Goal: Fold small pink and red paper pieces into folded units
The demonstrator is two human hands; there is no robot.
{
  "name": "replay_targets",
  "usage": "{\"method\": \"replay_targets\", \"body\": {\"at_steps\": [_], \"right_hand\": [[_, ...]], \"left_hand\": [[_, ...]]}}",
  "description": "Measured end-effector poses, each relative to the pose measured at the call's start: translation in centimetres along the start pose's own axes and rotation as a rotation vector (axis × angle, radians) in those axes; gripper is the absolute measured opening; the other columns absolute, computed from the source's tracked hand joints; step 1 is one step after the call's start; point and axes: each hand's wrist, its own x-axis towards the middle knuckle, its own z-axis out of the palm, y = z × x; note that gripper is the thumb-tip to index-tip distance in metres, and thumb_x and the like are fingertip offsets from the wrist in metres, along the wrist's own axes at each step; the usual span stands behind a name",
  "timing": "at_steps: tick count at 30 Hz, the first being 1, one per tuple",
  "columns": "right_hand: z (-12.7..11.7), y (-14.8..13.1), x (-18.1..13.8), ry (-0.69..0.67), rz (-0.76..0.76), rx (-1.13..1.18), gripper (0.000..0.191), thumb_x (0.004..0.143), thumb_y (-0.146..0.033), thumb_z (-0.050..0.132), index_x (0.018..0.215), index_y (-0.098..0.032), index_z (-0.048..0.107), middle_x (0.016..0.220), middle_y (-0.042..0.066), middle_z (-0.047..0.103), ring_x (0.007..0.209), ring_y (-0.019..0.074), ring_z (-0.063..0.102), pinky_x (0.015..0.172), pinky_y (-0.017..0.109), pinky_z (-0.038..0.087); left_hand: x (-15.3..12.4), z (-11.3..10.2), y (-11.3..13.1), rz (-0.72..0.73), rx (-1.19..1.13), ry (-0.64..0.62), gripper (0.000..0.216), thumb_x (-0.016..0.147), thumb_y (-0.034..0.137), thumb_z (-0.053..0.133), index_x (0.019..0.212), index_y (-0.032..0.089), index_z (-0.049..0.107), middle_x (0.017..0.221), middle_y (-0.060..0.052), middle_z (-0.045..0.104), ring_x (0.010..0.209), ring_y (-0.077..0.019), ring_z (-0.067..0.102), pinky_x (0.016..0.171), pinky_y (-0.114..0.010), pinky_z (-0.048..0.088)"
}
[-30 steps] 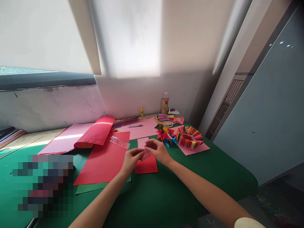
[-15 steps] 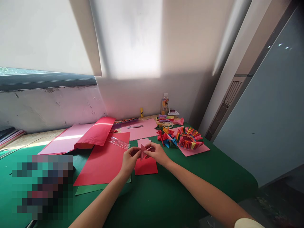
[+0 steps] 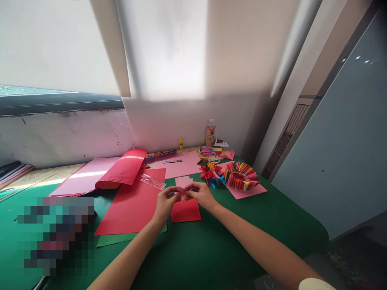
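Between my two hands is a small folded piece of pink paper (image 3: 182, 195), partly hidden by the fingers. My left hand (image 3: 165, 201) pinches its left side, and my right hand (image 3: 200, 195) pinches its right side. Just below them on the table lies a stack of red paper squares (image 3: 186, 211). Pale pink paper (image 3: 184, 181) lies right behind the fingers. To the left of my left hand, a clear plastic ruler (image 3: 152, 182) rests across a large red sheet (image 3: 130, 209).
A ring of folded coloured paper (image 3: 241, 176) and folded paper stars (image 3: 212, 175) sit at the right. Behind stand a drink bottle (image 3: 211, 133) and a yellow glue stick (image 3: 180, 143). A curled red sheet (image 3: 122, 169) lies left on the green tabletop (image 3: 193, 257).
The folded pink paper has turned between my fingertips; its upright point shows less above the fingers. Both hands stay in nearly the same place.
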Motion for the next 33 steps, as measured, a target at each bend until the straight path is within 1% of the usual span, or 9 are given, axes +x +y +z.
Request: {"method": "replay_targets", "body": {"at_steps": [4, 6, 8, 12, 17, 20, 25, 30, 33], "right_hand": [[-0.2, 0.2, 0.1, -0.02, -0.004, 0.021, 0.023, 0.061, -0.03, 0.069, 0.074, -0.012, 0.064, 0.067, 0.003, 0.063, 0.065, 0.0177, 0.062, 0.064, 0.031, 0.053], [-0.2, 0.2, 0.1, -0.023, -0.008, 0.032, 0.02, 0.061, -0.028, 0.067, 0.073, -0.012, 0.064, 0.067, 0.003, 0.063, 0.067, 0.0184, 0.063, 0.067, 0.032, 0.053], [-0.2, 0.0, 0.0, -0.02, -0.008, 0.046, 0.018, 0.061, -0.026, 0.066, 0.073, -0.013, 0.064, 0.068, 0.003, 0.063, 0.069, 0.0187, 0.063, 0.069, 0.033, 0.053], [-0.1, -0.4, -0.1, -0.003, 0.009, 0.068, 0.017, 0.062, -0.027, 0.064, 0.072, -0.013, 0.064, 0.068, 0.003, 0.063, 0.069, 0.0189, 0.063, 0.07, 0.034, 0.053], [0.2, -0.8, -0.2, -0.021, 0.012, 0.095, 0.025, 0.064, -0.035, 0.065, 0.072, -0.011, 0.063, 0.068, 0.004, 0.062, 0.068, 0.0191, 0.062, 0.07, 0.035, 0.053], [0.1, -0.6, -0.1, -0.007, 0.02, 0.09, 0.029, 0.061, -0.036, 0.07, 0.073, -0.011, 0.063, 0.068, 0.004, 0.062, 0.07, 0.0193, 0.062, 0.072, 0.034, 0.052], [0.1, -0.2, 0.0, 0.031, 0.034, 0.121, 0.027, 0.056, -0.031, 0.074, 0.072, -0.012, 0.063, 0.071, 0.004, 0.063, 0.074, 0.0201, 0.062, 0.072, 0.033, 0.052], [0.1, -0.3, 0.0, 0.066, 0.008, 0.14, 0.026, 0.054, -0.028, 0.074, 0.071, -0.013, 0.062, 0.07, 0.003, 0.063, 0.07, 0.0178, 0.061, 0.071, 0.032, 0.052], [0.1, -0.4, 0.0, 0.081, -0.004, 0.136, 0.025, 0.055, -0.028, 0.074, 0.07, -0.013, 0.062, 0.071, 0.003, 0.062, 0.071, 0.0176, 0.061, 0.071, 0.032, 0.053]], "left_hand": [[0.2, -0.2, -0.4, -0.035, -0.037, 0.003, 0.021, 0.059, 0.03, 0.069, 0.072, 0.014, 0.064, 0.063, -0.003, 0.065, 0.065, -0.0172, 0.062, 0.071, -0.032, 0.051], [0.2, -0.3, -0.5, -0.03, -0.046, -0.011, 0.021, 0.059, 0.029, 0.069, 0.073, 0.014, 0.065, 0.063, -0.003, 0.064, 0.066, -0.0171, 0.061, 0.071, -0.032, 0.05], [0.3, -0.4, -0.6, -0.028, -0.039, -0.021, 0.019, 0.059, 0.027, 0.067, 0.073, 0.014, 0.066, 0.069, -0.004, 0.065, 0.07, -0.017, 0.06, 0.072, -0.03, 0.05], [0.3, -0.5, -0.5, -0.029, -0.035, 0.008, 0.015, 0.058, 0.022, 0.063, 0.071, 0.015, 0.068, 0.079, -0.006, 0.064, 0.075, -0.0172, 0.058, 0.071, -0.028, 0.049], [0.2, -0.3, -0.4, 0.003, -0.045, 0.019, 0.018, 0.061, 0.028, 0.065, 0.07, 0.013, 0.069, 0.091, -0.009, 0.06, 0.079, -0.0183, 0.058, 0.072, -0.029, 0.05], [0.1, -0.3, -0.4, 0.008, 0.005, 0.019, 0.022, 0.059, 0.031, 0.07, 0.072, 0.013, 0.068, 0.095, -0.009, 0.06, 0.081, -0.019, 0.059, 0.074, -0.03, 0.05], [-0.1, -0.3, -0.4, -0.064, -0.028, 0.004, 0.035, 0.06, 0.033, 0.071, 0.087, 0.013, 0.063, 0.079, -0.008, 0.065, 0.079, -0.0199, 0.061, 0.078, -0.033, 0.049], [-0.2, -0.1, -0.1, -0.184, -0.098, -0.027, 0.038, 0.057, 0.037, 0.073, 0.083, 0.012, 0.061, 0.073, -0.007, 0.064, 0.071, -0.021, 0.063, 0.072, -0.036, 0.052], [-0.1, -0.1, -0.1, -0.184, -0.106, -0.048, 0.038, 0.056, 0.036, 0.074, 0.082, 0.011, 0.064, 0.07, -0.006, 0.063, 0.072, -0.0191, 0.063, 0.074, -0.034, 0.052]]}}
